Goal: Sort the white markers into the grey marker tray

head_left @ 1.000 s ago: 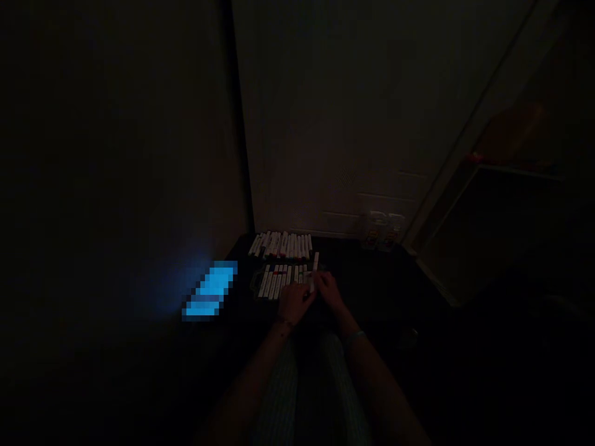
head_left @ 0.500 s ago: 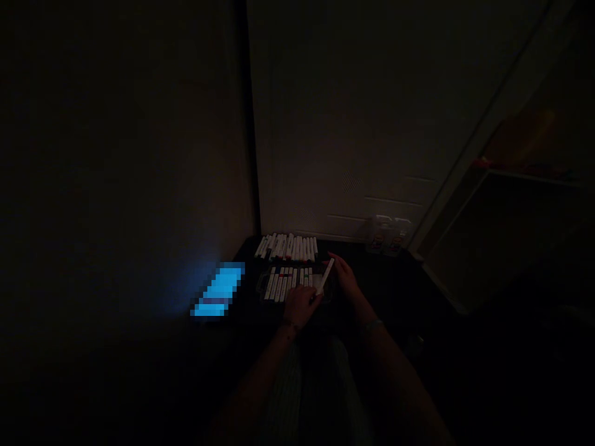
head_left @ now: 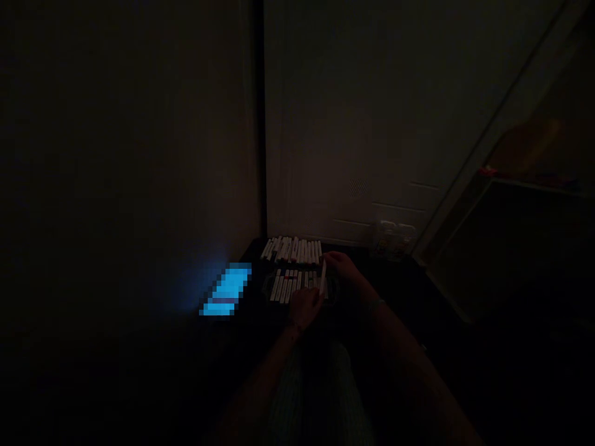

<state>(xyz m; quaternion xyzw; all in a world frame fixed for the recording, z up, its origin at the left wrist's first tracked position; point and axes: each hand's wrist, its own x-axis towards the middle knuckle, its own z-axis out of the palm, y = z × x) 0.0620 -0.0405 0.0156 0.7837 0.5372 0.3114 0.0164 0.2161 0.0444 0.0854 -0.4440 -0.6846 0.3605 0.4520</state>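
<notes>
The room is very dark. Two rows of white markers lie on a dark floor: a far row by the wall and a near row. My right hand is closed on one white marker, held nearly upright over the right end of the near row. My left hand rests with curled fingers at the near row's front edge, touching the lower end of that marker; whether it grips it is unclear.
A glowing blue screen lies on the floor to the left of the markers. A pale door stands behind them. A small clear container sits at the door's foot. Dark furniture fills the right side.
My right hand has moved back left, swinging the marker from a rightward tilt to nearly upright. The camera view has shifted slightly, so everything sits further right in frame.
</notes>
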